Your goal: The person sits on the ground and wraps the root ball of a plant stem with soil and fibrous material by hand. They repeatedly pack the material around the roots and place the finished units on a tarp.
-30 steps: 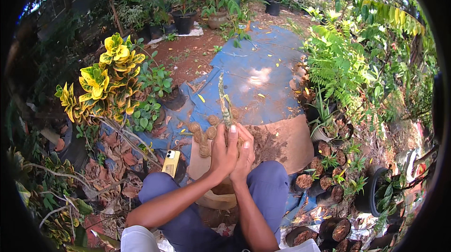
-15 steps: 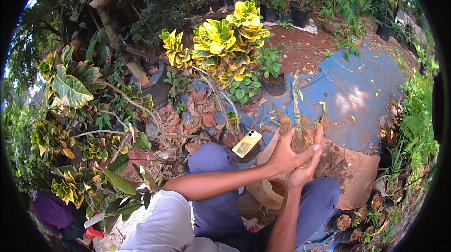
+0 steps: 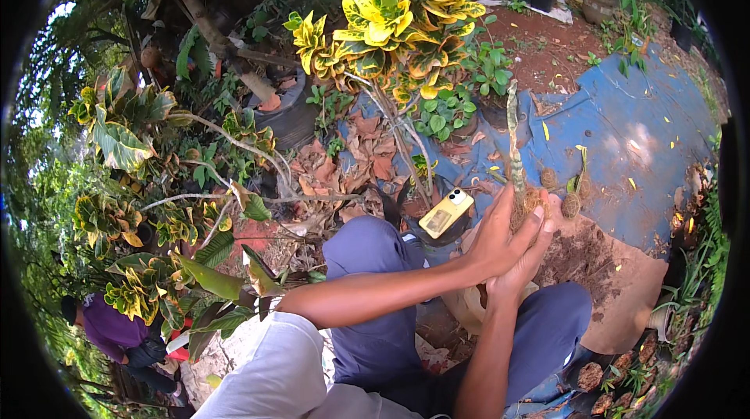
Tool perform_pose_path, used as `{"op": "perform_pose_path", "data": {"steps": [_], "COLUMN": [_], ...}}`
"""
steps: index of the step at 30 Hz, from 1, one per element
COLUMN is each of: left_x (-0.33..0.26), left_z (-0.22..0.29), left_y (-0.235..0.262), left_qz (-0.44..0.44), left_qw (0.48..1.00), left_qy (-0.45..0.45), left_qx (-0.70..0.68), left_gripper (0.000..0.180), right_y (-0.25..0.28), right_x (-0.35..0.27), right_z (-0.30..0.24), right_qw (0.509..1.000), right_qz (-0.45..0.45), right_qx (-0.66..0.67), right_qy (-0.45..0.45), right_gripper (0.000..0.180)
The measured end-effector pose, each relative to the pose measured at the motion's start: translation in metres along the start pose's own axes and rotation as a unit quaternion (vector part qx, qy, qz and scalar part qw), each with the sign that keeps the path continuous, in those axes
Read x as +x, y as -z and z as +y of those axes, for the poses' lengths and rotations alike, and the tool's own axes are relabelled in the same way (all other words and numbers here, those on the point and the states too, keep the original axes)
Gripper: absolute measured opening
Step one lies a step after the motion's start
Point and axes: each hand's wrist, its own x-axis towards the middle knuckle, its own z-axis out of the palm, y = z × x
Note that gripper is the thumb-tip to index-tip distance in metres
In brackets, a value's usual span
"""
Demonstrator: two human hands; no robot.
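Both my hands press together around the root ball of a small plant with a narrow upright striped leaf [image 3: 513,131]. My left hand [image 3: 495,235] cups the root ball [image 3: 528,202] from the left. Under and to the right of the roots, my right hand [image 3: 525,263] closes against it. The hands are above my knees, which are in blue trousers. A yellow phone [image 3: 446,213] lies on my left knee, just left of the hands.
A blue tarp [image 3: 641,146] with a brown sheet and loose soil [image 3: 594,255] spreads to the right, with small rooted seedlings [image 3: 574,196]. A yellow-green croton bush [image 3: 398,21] stands ahead. Dry leaves, pots and dense foliage fill the left. A person in purple crouches at lower left [image 3: 109,329].
The view has swung leftward, so the tarp slid right and the foliage on the left came in. My hands stay clasped around the plant's roots.
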Motion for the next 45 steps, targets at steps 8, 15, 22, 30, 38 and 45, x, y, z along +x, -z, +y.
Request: {"op": "perform_pose_path", "data": {"steps": [8,15,22,30,38,45], "left_x": [-0.007,0.006,0.01,0.01,0.011,-0.002], "left_z": [0.017,0.019,0.008,0.003,-0.018,-0.018], "left_y": [0.002,0.017,-0.001,-0.016,-0.018,-0.041], "left_qz": [0.037,-0.016,0.027,0.008,-0.022,-0.007], "left_qw": [0.985,0.954,0.982,0.997,0.999,0.998], "left_qy": [0.124,0.201,0.111,0.08,0.029,0.022], "left_qx": [-0.116,-0.22,-0.15,-0.006,0.025,0.06], "left_gripper": [0.037,0.036,0.032,0.046,0.056,0.058], "right_y": [0.01,0.0,-0.001,0.014,0.021,0.039], "right_x": [0.003,0.008,0.015,0.022,0.021,0.025], "right_z": [0.002,0.003,0.009,0.009,0.0,-0.003], "right_qw": [0.958,0.905,0.984,0.983,0.955,0.968], "right_qz": [-0.036,-0.028,0.004,0.015,0.054,0.079], "right_qx": [-0.202,-0.312,-0.121,0.156,0.202,0.154], "right_qy": [0.203,0.288,0.128,-0.092,-0.21,-0.181], "right_gripper": [0.052,0.047,0.056,0.059,0.054,0.045]}}
